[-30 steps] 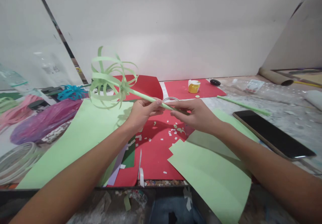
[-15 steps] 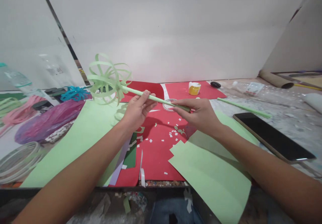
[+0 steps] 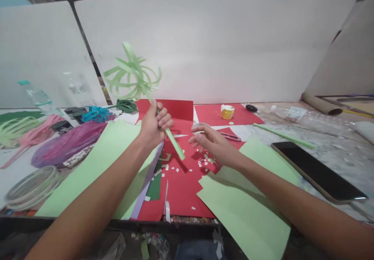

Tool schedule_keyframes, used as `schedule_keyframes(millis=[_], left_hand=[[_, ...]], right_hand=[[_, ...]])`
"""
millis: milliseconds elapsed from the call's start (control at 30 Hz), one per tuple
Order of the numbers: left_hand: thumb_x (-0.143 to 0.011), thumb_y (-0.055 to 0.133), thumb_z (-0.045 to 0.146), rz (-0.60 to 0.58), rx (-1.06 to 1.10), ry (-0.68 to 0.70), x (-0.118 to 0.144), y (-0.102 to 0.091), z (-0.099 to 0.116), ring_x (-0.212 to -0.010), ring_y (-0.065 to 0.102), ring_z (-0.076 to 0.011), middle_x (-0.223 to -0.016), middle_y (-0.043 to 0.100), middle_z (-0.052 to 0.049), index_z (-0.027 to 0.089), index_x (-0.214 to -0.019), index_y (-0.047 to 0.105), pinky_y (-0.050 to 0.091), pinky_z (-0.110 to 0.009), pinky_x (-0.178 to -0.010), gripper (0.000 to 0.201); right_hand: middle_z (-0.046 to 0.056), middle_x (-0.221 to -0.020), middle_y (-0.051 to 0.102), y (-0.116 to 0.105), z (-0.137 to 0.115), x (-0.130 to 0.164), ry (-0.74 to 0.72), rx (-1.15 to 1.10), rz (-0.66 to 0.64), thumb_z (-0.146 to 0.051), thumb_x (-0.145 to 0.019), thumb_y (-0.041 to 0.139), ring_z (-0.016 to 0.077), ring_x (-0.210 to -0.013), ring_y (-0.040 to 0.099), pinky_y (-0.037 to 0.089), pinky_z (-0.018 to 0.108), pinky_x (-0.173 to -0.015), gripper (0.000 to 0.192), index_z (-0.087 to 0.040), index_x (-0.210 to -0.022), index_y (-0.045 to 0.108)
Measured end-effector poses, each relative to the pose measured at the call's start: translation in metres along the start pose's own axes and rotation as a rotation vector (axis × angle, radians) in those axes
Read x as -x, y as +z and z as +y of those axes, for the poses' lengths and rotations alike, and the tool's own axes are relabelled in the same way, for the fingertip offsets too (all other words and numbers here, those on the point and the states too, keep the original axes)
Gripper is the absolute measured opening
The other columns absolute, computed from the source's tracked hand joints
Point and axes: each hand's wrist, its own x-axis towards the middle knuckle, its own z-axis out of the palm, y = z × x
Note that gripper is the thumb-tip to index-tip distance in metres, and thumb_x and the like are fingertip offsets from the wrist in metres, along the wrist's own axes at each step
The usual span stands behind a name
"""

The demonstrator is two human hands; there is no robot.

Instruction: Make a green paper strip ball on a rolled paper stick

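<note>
My left hand (image 3: 154,125) grips a light green paper flower (image 3: 133,75) by its rolled stem (image 3: 175,144), holding it tilted with the curled strips up and to the left. The stem's lower end points down over the red paper (image 3: 182,182). My right hand (image 3: 210,143) hovers just right of the stem with its fingers spread and nothing in them, above small paper scraps (image 3: 204,159). A ring of clear tape (image 3: 198,126) lies just behind the right hand.
Light green sheets (image 3: 248,209) lie front right and front left (image 3: 96,170). A phone (image 3: 317,170) rests at the right, a second green stem (image 3: 283,135) beyond it. A yellow glue pot (image 3: 226,112), other paper flowers (image 3: 67,143), a water bottle (image 3: 36,96) and white boards stand behind.
My right hand let go of the stem and opened. My left hand swung the flower from lying nearly level to standing up, head raised.
</note>
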Motion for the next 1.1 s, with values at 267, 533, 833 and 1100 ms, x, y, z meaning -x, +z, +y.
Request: schedule_keyframes(millis=[267,533,833,1100], left_hand=[[-0.092,0.053,0.052,-0.227,-0.177,-0.111,-0.004,0.045,-0.040,-0.058,0.058,-0.0109,-0.062,0.056,0.003,0.019,-0.073,0.049,0.050,-0.024,-0.063,0.039],[-0.100,0.042,0.034,-0.151,-0.210,0.080,-0.027,0.058,-0.018,-0.061,0.059,-0.0101,-0.064,0.058,0.002,0.019,-0.088,0.057,0.051,-0.022,-0.067,0.024],[-0.095,0.052,0.040,-0.211,-0.238,0.153,-0.017,0.062,-0.032,-0.057,0.055,-0.0105,-0.062,0.055,0.003,0.020,-0.077,0.052,0.049,-0.024,-0.064,0.027],[-0.096,0.048,0.042,-0.174,-0.217,0.149,-0.001,0.061,-0.064,-0.053,0.055,-0.0097,-0.063,0.057,0.002,0.019,-0.078,0.048,0.045,-0.020,-0.052,0.029]], right_hand=[[-0.010,-0.049,0.039,0.014,-0.008,-0.001,0.274,-0.625,-0.178,-0.064,-0.092,0.039,0.0071,-0.036,0.031,0.034,0.022,-0.043,0.044,-0.022,-0.091,0.052],[-0.013,-0.046,0.025,0.002,-0.008,0.001,0.256,-0.651,-0.084,-0.068,-0.084,0.050,0.0053,-0.039,0.015,0.019,0.019,-0.040,0.048,-0.021,-0.074,0.046],[-0.012,-0.046,0.025,0.007,-0.010,0.007,0.264,-0.705,-0.125,-0.069,-0.081,0.054,0.0044,-0.039,0.017,0.019,0.019,-0.041,0.050,-0.021,-0.073,0.045],[-0.013,-0.044,0.027,0.007,-0.012,0.007,0.257,-0.724,-0.072,-0.068,-0.081,0.055,0.0041,-0.036,0.018,0.023,0.019,-0.039,0.049,-0.021,-0.074,0.045]])
